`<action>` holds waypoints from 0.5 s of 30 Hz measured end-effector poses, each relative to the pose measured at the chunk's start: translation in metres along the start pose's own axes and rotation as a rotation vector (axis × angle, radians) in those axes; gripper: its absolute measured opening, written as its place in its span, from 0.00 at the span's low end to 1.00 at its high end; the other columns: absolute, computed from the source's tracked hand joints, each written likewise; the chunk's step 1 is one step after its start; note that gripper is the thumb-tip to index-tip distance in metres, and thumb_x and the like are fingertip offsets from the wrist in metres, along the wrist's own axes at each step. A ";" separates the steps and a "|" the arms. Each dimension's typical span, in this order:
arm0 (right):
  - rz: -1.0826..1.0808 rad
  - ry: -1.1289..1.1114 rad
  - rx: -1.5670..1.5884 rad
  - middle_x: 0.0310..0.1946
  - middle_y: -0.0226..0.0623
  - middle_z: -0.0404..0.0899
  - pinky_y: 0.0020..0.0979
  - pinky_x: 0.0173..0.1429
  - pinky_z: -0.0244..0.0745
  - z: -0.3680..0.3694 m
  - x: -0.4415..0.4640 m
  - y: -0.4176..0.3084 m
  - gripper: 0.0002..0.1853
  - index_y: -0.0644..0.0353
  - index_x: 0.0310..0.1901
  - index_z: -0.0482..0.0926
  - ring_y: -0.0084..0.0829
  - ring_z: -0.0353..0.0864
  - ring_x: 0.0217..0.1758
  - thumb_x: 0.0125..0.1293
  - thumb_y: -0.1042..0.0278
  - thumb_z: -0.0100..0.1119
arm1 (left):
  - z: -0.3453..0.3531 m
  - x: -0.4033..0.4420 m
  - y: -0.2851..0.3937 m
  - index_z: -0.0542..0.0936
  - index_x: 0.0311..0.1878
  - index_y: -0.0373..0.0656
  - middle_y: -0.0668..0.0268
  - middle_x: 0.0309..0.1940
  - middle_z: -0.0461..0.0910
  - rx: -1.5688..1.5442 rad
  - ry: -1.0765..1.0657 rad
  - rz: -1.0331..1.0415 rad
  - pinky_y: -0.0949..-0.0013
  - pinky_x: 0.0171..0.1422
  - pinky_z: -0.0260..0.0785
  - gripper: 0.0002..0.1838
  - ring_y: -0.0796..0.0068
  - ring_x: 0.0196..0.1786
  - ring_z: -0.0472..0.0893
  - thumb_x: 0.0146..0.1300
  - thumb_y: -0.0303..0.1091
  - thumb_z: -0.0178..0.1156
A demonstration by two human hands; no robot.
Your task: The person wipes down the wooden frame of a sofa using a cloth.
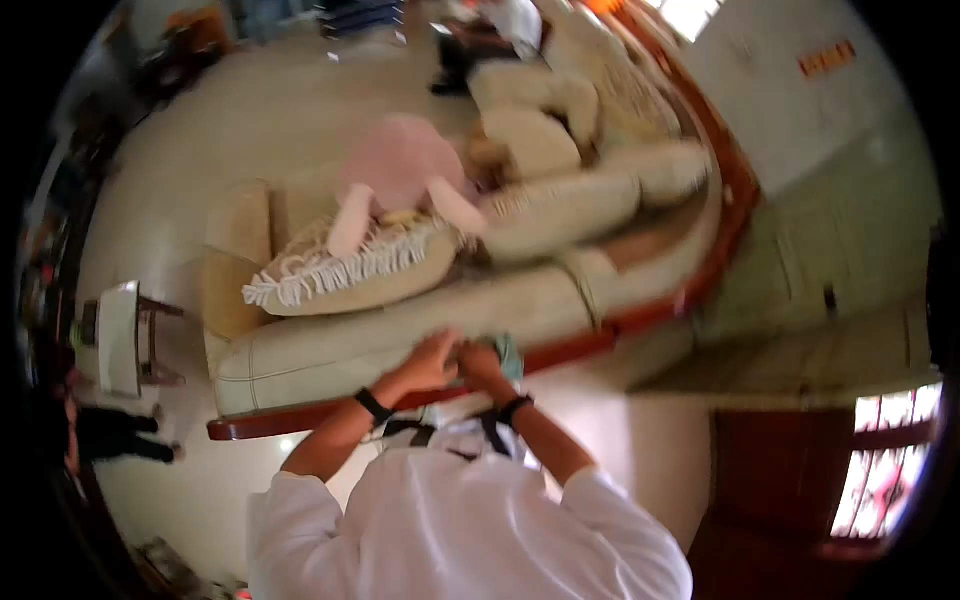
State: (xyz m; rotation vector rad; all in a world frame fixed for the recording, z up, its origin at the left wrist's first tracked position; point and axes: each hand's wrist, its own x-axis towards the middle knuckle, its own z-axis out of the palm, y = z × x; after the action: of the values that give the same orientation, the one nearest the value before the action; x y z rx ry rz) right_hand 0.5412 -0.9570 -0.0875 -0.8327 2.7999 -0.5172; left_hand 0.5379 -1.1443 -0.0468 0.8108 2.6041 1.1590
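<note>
My left hand [432, 362] is in front of the sofa's back [400, 345], with its fingers stretched out and apart toward my right hand. My right hand [482, 364] is closed, with a green cloth [508, 358] bunched at its outer side. Both hands are close together, and blur hides whether they touch. Beyond them on the sofa lie a fringed cushion [375, 285] and a pink plush toy [405, 165] with two long pale limbs hanging over it.
A red-brown wooden rim [560, 352] runs along the sofa's back edge. More beige cushions [565, 215] lie to the right. A person [500, 35] sits at the far end, and another person [115, 432] is at the left near a small table [120, 335].
</note>
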 end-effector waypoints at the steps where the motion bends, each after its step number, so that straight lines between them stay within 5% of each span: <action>1: -0.085 0.046 -0.103 0.50 0.50 0.80 0.48 0.52 0.76 0.012 -0.004 0.005 0.24 0.58 0.54 0.76 0.49 0.81 0.50 0.53 0.64 0.65 | 0.014 0.000 -0.002 0.65 0.69 0.38 0.39 0.60 0.72 -0.057 -0.129 -0.104 0.49 0.68 0.64 0.38 0.39 0.63 0.72 0.57 0.42 0.66; 3: -0.085 -0.472 -0.303 0.55 0.51 0.76 0.47 0.57 0.74 0.017 0.010 0.011 0.28 0.57 0.56 0.76 0.50 0.78 0.55 0.52 0.60 0.68 | 0.048 -0.021 -0.001 0.59 0.73 0.40 0.38 0.58 0.73 -0.189 -0.157 -0.191 0.49 0.65 0.68 0.45 0.39 0.59 0.75 0.57 0.47 0.67; 7: -0.316 -0.507 -0.228 0.53 0.55 0.76 0.47 0.61 0.73 -0.015 -0.018 0.049 0.28 0.59 0.58 0.75 0.53 0.77 0.56 0.57 0.55 0.66 | 0.109 -0.022 -0.009 0.49 0.79 0.49 0.38 0.57 0.73 -0.121 -0.145 -0.206 0.48 0.63 0.69 0.52 0.37 0.57 0.76 0.56 0.51 0.68; 9: -0.286 0.056 0.023 0.52 0.60 0.75 0.49 0.61 0.72 -0.002 -0.046 0.083 0.31 0.61 0.64 0.70 0.57 0.76 0.56 0.63 0.52 0.63 | 0.104 -0.004 0.014 0.42 0.80 0.58 0.37 0.56 0.74 -0.079 -0.175 -0.230 0.47 0.62 0.69 0.55 0.37 0.56 0.77 0.58 0.53 0.66; 12: -0.132 -0.245 0.182 0.58 0.66 0.72 0.50 0.65 0.70 -0.035 -0.062 0.122 0.37 0.61 0.73 0.57 0.64 0.74 0.59 0.70 0.49 0.55 | 0.108 0.023 0.045 0.45 0.80 0.59 0.37 0.55 0.74 -0.003 -0.138 -0.266 0.48 0.61 0.69 0.50 0.35 0.54 0.77 0.61 0.59 0.61; 15: 0.037 -0.418 0.212 0.61 0.66 0.69 0.50 0.64 0.70 -0.076 -0.069 0.155 0.39 0.60 0.73 0.54 0.61 0.74 0.60 0.66 0.52 0.60 | 0.145 0.054 0.045 0.54 0.78 0.53 0.40 0.53 0.77 0.062 -0.007 -0.270 0.48 0.60 0.70 0.46 0.39 0.53 0.78 0.62 0.63 0.57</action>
State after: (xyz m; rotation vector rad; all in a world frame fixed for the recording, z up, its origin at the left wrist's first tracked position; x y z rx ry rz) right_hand 0.5019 -0.7761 -0.0713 -0.7426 2.3307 -0.5489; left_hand 0.5645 -0.9982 -0.1093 0.4527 2.6515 1.0022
